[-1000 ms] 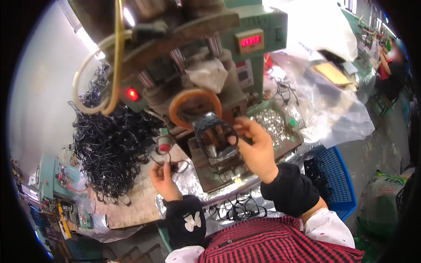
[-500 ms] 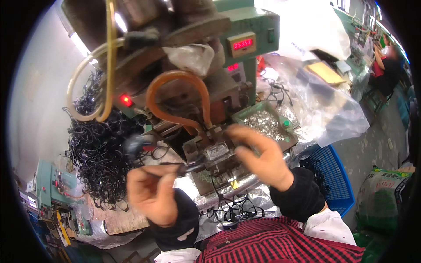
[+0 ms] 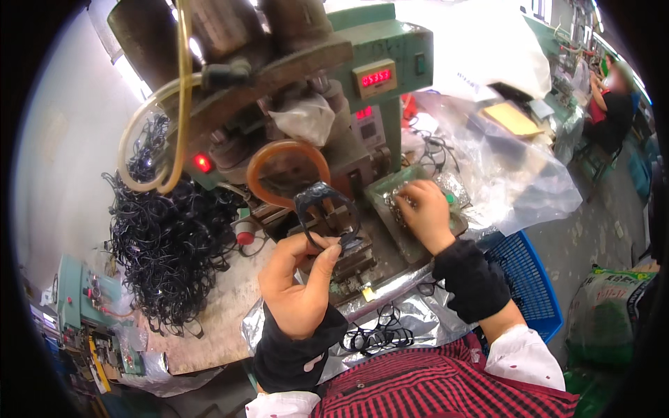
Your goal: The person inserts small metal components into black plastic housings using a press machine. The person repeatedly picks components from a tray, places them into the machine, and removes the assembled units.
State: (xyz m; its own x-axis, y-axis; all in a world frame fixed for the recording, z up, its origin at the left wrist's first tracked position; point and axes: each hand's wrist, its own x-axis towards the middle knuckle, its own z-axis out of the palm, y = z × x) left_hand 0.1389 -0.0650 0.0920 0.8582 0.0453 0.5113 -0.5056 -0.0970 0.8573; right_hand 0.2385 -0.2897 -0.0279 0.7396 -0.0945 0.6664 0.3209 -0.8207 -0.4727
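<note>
My left hand (image 3: 300,282) is raised in front of the press, pinching a dark elastic band loop (image 3: 322,209) between thumb and fingers. My right hand (image 3: 424,212) reaches into a shallow tray of small metal parts (image 3: 394,216) to the right of the press, fingers curled down among the pieces; what they hold is hidden. The green press machine (image 3: 369,104) stands just behind both hands, with its metal work fixture (image 3: 352,261) under the loop.
A big heap of black elastic loops (image 3: 167,244) lies at the left on the bench. A few loops (image 3: 376,338) rest on the foil sheet near my chest. A blue crate (image 3: 533,279) stands at the right. Another person (image 3: 613,104) sits far right.
My left hand rose from the bench with a band loop. My right hand left the fixture and moved right into the parts tray.
</note>
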